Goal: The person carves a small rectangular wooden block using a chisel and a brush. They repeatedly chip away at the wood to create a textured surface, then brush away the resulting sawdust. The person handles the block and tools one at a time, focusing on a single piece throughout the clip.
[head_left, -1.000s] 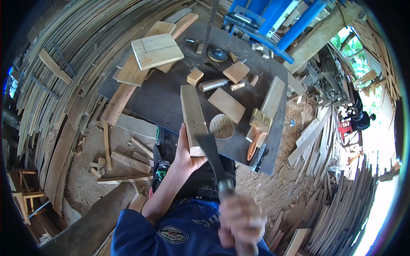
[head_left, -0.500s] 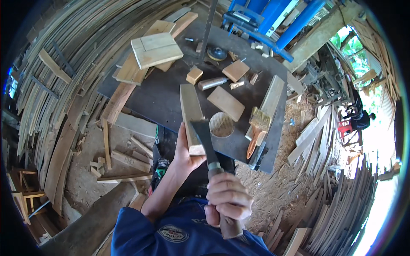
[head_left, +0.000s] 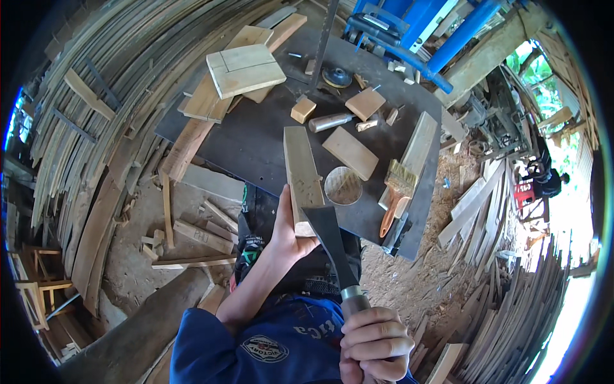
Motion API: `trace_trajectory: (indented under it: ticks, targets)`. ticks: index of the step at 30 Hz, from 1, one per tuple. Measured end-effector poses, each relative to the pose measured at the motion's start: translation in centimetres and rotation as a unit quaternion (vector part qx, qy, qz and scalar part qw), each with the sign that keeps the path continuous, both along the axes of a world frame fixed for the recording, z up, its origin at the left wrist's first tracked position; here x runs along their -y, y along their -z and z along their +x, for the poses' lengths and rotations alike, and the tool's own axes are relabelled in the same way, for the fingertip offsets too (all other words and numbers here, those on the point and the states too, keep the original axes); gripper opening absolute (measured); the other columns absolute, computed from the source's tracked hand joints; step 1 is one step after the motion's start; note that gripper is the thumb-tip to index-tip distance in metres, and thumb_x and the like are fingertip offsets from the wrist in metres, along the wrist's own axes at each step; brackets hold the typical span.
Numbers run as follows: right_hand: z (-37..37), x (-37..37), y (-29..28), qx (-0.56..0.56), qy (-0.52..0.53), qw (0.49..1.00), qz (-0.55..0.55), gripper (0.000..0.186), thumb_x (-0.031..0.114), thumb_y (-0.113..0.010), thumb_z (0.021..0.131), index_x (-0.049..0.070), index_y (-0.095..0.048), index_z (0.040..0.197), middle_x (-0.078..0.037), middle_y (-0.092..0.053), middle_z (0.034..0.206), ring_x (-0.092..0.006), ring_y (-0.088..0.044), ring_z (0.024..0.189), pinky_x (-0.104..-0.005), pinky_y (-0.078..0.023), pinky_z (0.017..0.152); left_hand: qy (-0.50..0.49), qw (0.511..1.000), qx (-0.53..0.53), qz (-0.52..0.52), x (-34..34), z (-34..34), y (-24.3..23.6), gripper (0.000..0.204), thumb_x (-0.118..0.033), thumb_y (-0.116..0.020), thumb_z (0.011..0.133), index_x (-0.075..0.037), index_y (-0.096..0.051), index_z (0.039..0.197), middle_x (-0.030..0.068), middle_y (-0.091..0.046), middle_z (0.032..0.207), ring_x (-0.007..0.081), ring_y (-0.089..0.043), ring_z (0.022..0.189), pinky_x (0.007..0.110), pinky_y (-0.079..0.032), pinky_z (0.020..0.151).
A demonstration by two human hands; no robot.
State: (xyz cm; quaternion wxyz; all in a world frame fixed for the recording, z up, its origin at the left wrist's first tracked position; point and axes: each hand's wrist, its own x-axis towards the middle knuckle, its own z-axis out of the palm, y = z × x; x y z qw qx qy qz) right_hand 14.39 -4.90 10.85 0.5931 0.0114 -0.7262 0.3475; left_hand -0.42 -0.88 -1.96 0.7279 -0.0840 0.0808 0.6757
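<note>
My left hand [head_left: 288,237] is closed round the lower end of a long pale wooden block [head_left: 299,160], which rests against the near edge of the dark worktable [head_left: 249,153]. In my right hand [head_left: 374,345] is the handle of a wide, dark chisel [head_left: 329,240]; its blade tip lies at or just over the block's lower end. Near the block are a small flat board [head_left: 350,152], a round hole in the tabletop, a metal cylinder [head_left: 329,123] and a paintbrush [head_left: 400,185] on a longer pale plank [head_left: 422,141].
Offcuts and boards [head_left: 246,67] lie on the table's far left. A blue machine [head_left: 441,32] stands behind. Timber stacks [head_left: 96,179] line the left and right, scraps [head_left: 204,237] litter the floor, and a person in dark clothes [head_left: 547,182] is far right beside red plastic [head_left: 524,192].
My right hand and chisel have moved slightly right and down since half a second ago, the blade tip lower on the block. The whole view has shifted slightly.
</note>
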Motion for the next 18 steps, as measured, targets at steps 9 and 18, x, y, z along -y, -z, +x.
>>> trace_trajectory:
  ticks: [9, 18]
  targets:
    - [-1.4, -1.4, 1.3, -0.042, -0.012, 0.999, 0.03, 0.02, 0.001, -0.059, 0.067, 0.006, -0.04, 0.071, -0.004, -0.052, 0.058, -0.0154, -0.053, 0.047, -0.0332, -0.051, 0.046, 0.012, 1.0, 0.026, -0.007, 0.0, 0.5, 0.6, 0.055, -0.058, -0.038, 0.085, -0.009, -0.054, 0.105, 0.0062, -0.059, 0.088, 0.021, -0.057, 0.077, 0.037, -0.047, 0.066]
    - [-0.7, -1.0, 1.1, -0.047, 0.002, 0.999, 0.016, 0.02, 0.001, -0.061, 0.067, 0.006, -0.041, 0.071, -0.006, -0.054, 0.057, -0.0168, -0.054, 0.046, -0.0339, -0.051, 0.048, -0.006, 0.998, 0.046, 0.032, -1.3, 0.0, 0.3, 0.052, -0.053, -0.035, 0.087, -0.008, -0.057, 0.099, 0.0108, -0.06, 0.082, 0.0244, -0.057, 0.068, 0.036, -0.045, 0.061]
